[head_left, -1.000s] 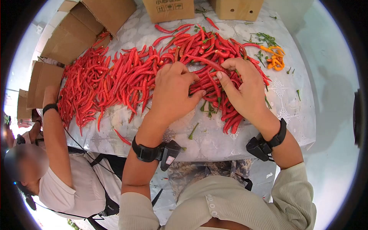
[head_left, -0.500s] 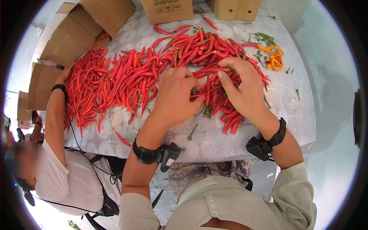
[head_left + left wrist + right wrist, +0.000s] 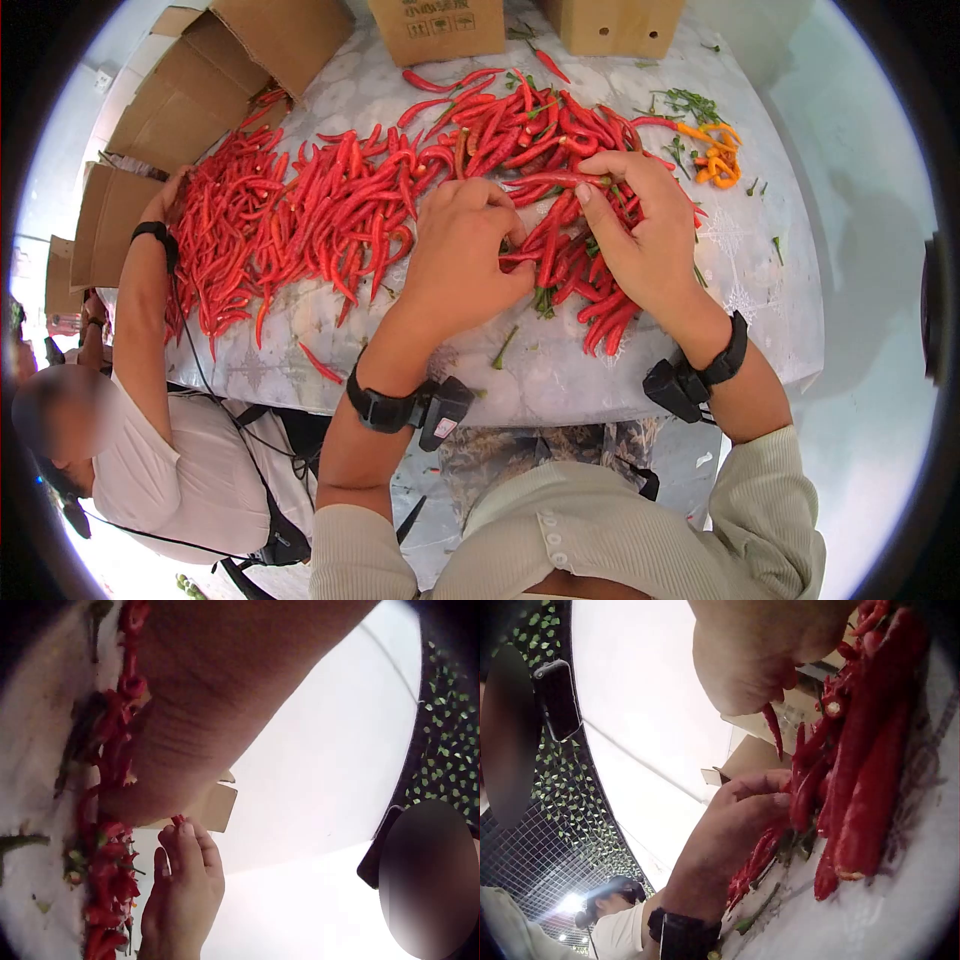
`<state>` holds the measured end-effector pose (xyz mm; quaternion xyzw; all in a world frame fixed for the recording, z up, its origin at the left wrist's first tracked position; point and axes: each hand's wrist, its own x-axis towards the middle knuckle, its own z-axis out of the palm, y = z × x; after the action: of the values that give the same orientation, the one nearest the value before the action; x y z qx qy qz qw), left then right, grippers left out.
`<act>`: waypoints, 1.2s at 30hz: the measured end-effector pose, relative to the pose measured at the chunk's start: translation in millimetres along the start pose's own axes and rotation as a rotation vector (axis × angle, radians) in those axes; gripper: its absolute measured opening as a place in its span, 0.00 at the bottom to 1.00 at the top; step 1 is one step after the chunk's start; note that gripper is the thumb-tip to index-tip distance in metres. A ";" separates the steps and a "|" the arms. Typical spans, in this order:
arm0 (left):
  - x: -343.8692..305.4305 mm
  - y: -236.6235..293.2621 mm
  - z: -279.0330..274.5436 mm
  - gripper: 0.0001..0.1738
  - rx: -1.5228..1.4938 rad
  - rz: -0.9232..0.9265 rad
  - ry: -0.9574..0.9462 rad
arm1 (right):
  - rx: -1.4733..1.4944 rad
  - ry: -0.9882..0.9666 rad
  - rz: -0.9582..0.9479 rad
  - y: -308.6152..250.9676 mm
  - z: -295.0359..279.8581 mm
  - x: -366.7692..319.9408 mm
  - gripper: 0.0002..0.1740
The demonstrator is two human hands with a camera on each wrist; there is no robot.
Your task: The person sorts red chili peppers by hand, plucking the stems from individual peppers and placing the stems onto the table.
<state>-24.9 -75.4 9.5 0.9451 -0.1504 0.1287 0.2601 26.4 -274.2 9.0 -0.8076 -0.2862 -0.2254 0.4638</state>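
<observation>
Red chillies [image 3: 580,270] lie directly under and between the two working hands, piled on the patterned tabletop [image 3: 560,385]. The right hand [image 3: 645,230] pinches one chilli [image 3: 550,179] between thumb and fingertips, the fruit pointing toward the other hand; whether its fingers sit on the stem end cannot be told. The left hand [image 3: 460,255] has its thumb and forefinger closed on another chilli [image 3: 802,796] at the near side of the pile, its tips partly hidden in the head view.

Loose green stems lie just around this pile, one green stem [image 3: 505,347] near the table's edge, so the step in hand looks like taking stems off one fruit at a time. The next move probably calls for a firm grip on the fruit and a short, clean pull at the stem, without snapping the flesh.

Beyond the left hand spreads a broad heap [image 3: 230,250], many of its chillies showing pale, stemless ends. Orange chillies [image 3: 722,165] sit apart on the right, beside a bunch of green stalks [image 3: 690,100]. Cardboard boxes [image 3: 437,30] stand along the far side, and another person [image 3: 210,480] reaches to the heap's left edge.
</observation>
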 end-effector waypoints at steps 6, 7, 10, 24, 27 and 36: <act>2.0 -9.0 -15.8 0.13 -0.127 -0.005 0.151 | -0.019 0.066 0.020 0.9 0.4 -0.1 0.12; 2.4 -9.3 -18.5 0.13 -0.159 -0.011 0.184 | -0.018 0.071 0.024 0.9 0.3 0.1 0.12; 3.8 -9.4 -24.0 0.13 -0.304 -0.029 0.248 | -0.036 0.040 0.032 0.2 -0.3 -0.7 0.12; 1.2 -3.7 -16.6 0.12 -0.872 -0.130 0.072 | 0.298 -0.141 0.041 -8.9 0.1 -2.8 0.16; 3.0 -8.5 -19.9 0.12 -0.838 -0.166 0.124 | 0.199 -0.173 0.005 -4.1 2.8 -4.9 0.17; 7.2 -19.6 -20.7 0.12 -1.009 -0.339 0.194 | 0.017 -0.235 -0.093 0.8 4.6 -7.0 0.13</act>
<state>-14.8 -50.0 20.0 0.6976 -0.0141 0.0832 0.7115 22.3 -272.3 1.9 -0.8103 -0.3775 -0.1480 0.4232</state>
